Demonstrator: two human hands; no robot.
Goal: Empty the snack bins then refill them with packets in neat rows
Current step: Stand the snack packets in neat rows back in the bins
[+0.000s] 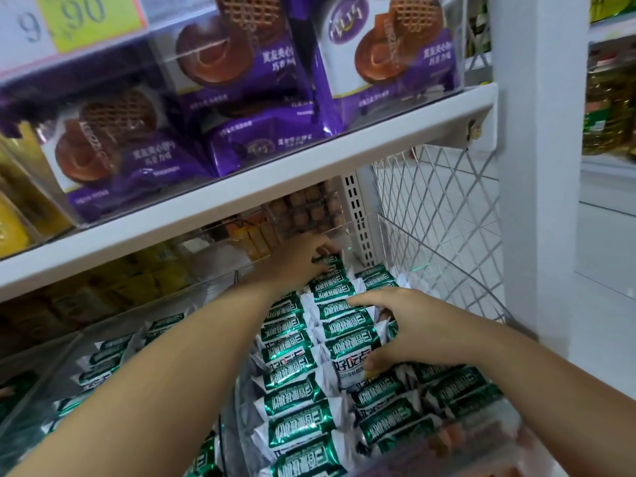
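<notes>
A clear plastic snack bin [444,270] on the lower shelf holds several green-and-white packets [296,394] standing in rows. My left hand [303,258] reaches to the bin's far end, its fingers curled over the rearmost packet [328,265] in the left row. My right hand [402,325] lies over the middle row, fingers spread across the packet tops and thumb tucked against a packet [351,368] with white showing. A second clear bin [69,342] to the left holds more of the same packets, partly hidden by my left forearm.
A white shelf edge [241,201] hangs just above the bins, carrying purple biscuit packs [261,80] behind a clear front. A white wire mesh panel [437,215] closes the right side. Yellow and orange packs [254,235] sit in bins behind. Oil bottles [609,101] stand far right.
</notes>
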